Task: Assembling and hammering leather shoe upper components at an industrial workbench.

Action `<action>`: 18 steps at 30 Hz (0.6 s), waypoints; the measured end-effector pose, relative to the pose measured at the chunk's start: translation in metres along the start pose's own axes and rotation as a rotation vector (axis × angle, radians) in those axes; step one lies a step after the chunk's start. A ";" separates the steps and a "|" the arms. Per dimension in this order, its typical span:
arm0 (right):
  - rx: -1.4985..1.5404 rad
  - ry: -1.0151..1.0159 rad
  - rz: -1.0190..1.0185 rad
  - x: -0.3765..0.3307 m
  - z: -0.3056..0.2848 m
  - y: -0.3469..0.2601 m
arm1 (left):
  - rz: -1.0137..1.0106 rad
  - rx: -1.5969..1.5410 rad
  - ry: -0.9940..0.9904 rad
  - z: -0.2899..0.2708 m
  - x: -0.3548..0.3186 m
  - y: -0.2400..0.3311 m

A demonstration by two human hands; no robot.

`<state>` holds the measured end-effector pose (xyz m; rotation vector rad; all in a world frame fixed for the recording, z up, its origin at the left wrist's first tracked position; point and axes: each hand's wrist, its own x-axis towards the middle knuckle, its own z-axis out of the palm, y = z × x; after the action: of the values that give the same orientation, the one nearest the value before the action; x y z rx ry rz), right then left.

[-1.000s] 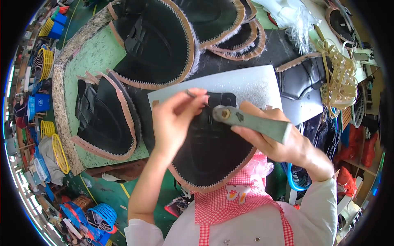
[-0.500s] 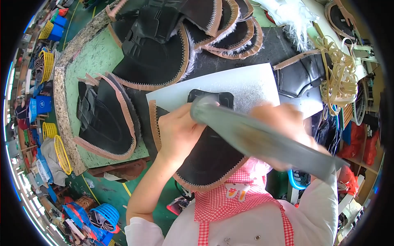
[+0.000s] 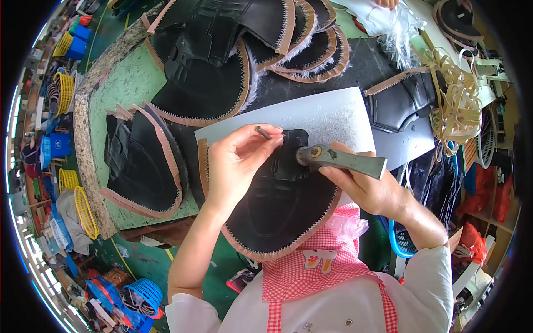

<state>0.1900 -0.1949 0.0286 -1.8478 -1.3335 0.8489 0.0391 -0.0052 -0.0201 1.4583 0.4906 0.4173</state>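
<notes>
My left hand (image 3: 236,164) pinches a short, thin metal punch (image 3: 263,132), tilted above the tongue end of a black leather shoe upper (image 3: 280,213). Brown zigzag-stitched binding runs round the upper's edge. It lies partly on a white board (image 3: 340,119) with a speckled, pitted surface and reaches over the near edge toward my apron. Wrapped round a hammer (image 3: 350,161), my right hand (image 3: 375,188) keeps its metal head low beside the tongue; the handle is mostly hidden. I cannot tell whether the hammer touches the leather.
Overlapping black uppers with fleecy edges (image 3: 222,77) are piled at the back. Another stitched upper (image 3: 144,161) lies on the green tabletop to the left. At right are a folded upper (image 3: 400,105) and a bundle of beige straps (image 3: 458,100). Another person's hand (image 3: 386,3) shows at the top.
The hammer, blurred and raised across my right hand before, is now lower and still beside the tongue. My left hand has turned and lifted, bringing the punch off upright into a tilt.
</notes>
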 end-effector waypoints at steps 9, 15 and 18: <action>-0.016 0.219 -0.243 0.012 -0.030 -0.037 | 0.075 0.206 0.084 0.010 -0.007 0.008; -0.156 0.065 -0.252 0.018 -0.022 -0.052 | 0.299 0.588 0.054 0.004 -0.015 0.005; -0.073 -0.021 -0.060 0.013 -0.006 -0.019 | -0.143 0.032 0.052 -0.001 -0.002 0.008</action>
<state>0.1890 -0.1789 0.0463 -1.8496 -1.4433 0.8001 0.0372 -0.0045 -0.0117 1.4355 0.6413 0.3350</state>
